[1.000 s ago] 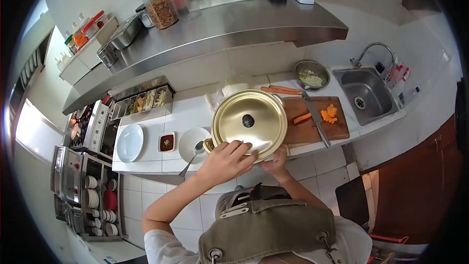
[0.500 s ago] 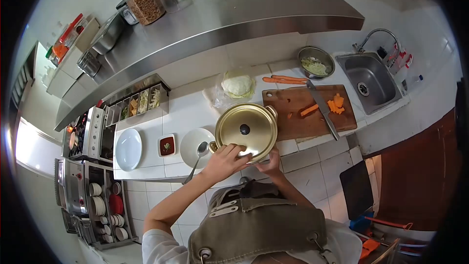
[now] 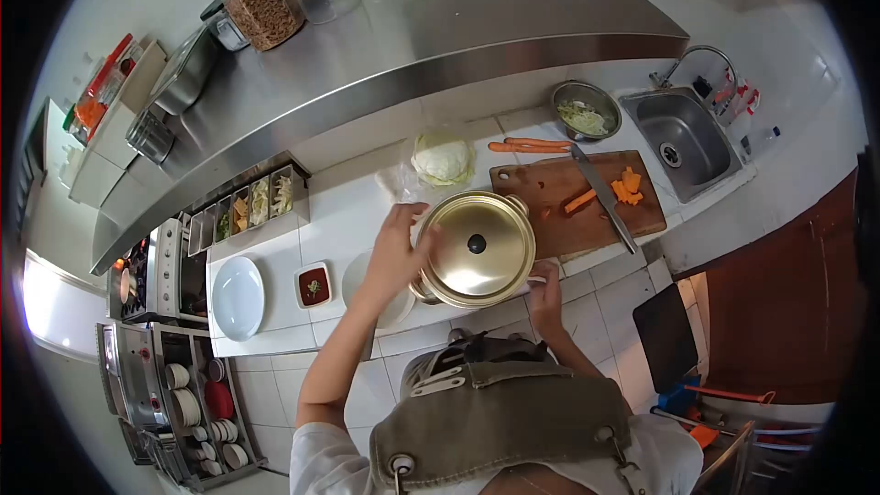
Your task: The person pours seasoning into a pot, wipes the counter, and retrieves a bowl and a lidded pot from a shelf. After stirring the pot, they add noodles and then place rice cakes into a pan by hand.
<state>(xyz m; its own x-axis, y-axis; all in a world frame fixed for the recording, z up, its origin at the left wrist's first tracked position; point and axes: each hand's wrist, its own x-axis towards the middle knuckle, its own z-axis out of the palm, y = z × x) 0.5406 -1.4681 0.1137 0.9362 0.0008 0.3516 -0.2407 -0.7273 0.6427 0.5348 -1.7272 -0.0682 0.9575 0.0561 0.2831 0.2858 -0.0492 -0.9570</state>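
Observation:
A gold-coloured pot (image 3: 440,291) with its shiny lid (image 3: 500,266) on stands near the front edge of the counter. The lid has a black knob. My left hand (image 3: 396,261) is at the pot's left side, fingers apart and slightly blurred, with nothing in it; it covers part of a white bowl (image 3: 356,277). Just off the pot's lower right rim, my right hand (image 3: 547,301) has its fingers raised and apart by the counter edge. Beside the pot lies a wooden cutting board (image 3: 541,179) with a knife (image 3: 600,191), a carrot piece (image 3: 580,201) and cut carrot (image 3: 628,186).
Behind the pot is a cabbage (image 3: 442,160) on plastic. Whole carrots (image 3: 529,148) and a metal bowl (image 3: 585,112) of shreds lie near the sink (image 3: 674,128). A sauce dish (image 3: 313,285) and pale plate (image 3: 238,298) stand left. A steel shelf (image 3: 440,32) overhangs the counter.
My left hand has lifted off the lid and moved left with its fingers spread. My right hand has shifted right, away from the pot's rim. The pot sits slightly further right in view.

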